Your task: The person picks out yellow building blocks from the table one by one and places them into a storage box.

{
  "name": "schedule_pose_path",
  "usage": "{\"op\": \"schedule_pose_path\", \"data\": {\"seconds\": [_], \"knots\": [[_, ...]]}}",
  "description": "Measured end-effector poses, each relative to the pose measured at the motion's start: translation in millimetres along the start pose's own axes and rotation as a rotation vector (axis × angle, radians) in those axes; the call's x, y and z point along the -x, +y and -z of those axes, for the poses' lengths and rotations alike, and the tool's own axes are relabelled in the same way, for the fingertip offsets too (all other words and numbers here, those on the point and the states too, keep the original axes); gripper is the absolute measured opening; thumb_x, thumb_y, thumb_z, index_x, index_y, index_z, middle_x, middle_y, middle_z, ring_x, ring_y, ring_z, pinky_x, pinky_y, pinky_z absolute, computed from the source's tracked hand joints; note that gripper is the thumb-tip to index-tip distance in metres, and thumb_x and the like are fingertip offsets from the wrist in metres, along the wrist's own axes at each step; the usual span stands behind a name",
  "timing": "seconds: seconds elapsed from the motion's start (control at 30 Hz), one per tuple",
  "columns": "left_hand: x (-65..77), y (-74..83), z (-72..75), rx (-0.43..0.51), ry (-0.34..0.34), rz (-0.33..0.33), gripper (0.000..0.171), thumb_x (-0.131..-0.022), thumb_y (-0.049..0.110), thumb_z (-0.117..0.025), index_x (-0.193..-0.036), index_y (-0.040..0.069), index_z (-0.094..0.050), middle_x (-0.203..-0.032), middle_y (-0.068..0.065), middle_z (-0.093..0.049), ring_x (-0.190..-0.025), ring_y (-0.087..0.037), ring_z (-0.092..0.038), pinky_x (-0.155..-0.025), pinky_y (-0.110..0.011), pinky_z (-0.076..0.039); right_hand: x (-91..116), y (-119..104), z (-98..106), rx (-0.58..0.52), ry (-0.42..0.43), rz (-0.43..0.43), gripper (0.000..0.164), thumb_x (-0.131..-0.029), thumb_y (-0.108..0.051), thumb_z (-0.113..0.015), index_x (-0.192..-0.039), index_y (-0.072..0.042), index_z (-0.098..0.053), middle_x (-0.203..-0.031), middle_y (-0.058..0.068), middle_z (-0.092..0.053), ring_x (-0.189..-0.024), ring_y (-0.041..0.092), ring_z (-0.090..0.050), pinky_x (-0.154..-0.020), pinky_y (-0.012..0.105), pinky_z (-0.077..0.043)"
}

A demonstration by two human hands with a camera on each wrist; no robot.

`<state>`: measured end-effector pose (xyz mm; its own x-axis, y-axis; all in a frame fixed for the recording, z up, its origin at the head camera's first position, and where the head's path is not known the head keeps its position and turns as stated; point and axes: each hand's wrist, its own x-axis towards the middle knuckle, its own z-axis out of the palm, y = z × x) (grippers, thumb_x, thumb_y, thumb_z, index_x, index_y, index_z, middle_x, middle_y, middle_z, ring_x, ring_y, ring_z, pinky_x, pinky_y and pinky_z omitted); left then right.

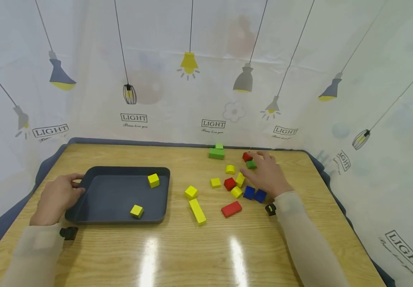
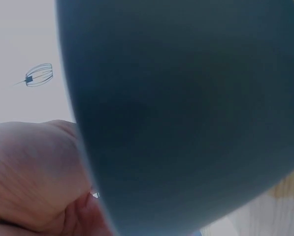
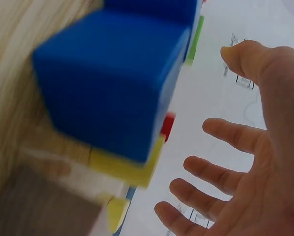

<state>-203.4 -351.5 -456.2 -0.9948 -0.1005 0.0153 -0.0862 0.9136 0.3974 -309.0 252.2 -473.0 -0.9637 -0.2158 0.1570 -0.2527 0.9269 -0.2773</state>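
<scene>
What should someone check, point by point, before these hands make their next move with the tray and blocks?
1. Tray held: ok; the left hand grips its edge.
2. Room in the tray: ok; just two yellow cubes lie inside.
3. Right hand free: ok; fingers spread, holding nothing.
4. Low path from right hand to tray clear: not ok; a yellow bar and other blocks lie between.
5. Fingertips touching the far red block: cannot tell; they overlap it from above.
</scene>
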Motion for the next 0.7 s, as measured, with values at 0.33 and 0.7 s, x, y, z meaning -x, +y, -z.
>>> {"op": "schedule_pose_path", "data": {"seconds": [0.33,0.7], "knots": [[0.8,0.8,0.8,0.006,-0.002,0.007,0.049,-0.092,0.012,-0.068,-0.137,-0.005,-0.054,-0.112,-0.029,-0.067,-0.097,-0.053,-0.059,-0.073,-0.057,-0.048,-2,32,8,0.010,-0.017,-0.042,0.071,-0.096,-0.056,-0.061,-0.151,-0.016,-0.044,-0.152,0.021,-0.035,-0.130,0.050,-0.037,-0.097,0.069,-0.039],[0.6,0.6,1.4,0.020,0.008,-0.009,0.048,-0.091,0.011,-0.068,-0.135,-0.005,-0.056,-0.110,-0.028,-0.068,-0.098,-0.053,-0.058,-0.074,-0.057,-0.047,-6,59,14,0.013,-0.073,-0.054,0.064,-0.100,-0.046,-0.059,-0.152,-0.011,-0.043,-0.151,0.025,-0.036,-0.133,0.052,-0.034,-0.102,0.069,-0.033]]}}
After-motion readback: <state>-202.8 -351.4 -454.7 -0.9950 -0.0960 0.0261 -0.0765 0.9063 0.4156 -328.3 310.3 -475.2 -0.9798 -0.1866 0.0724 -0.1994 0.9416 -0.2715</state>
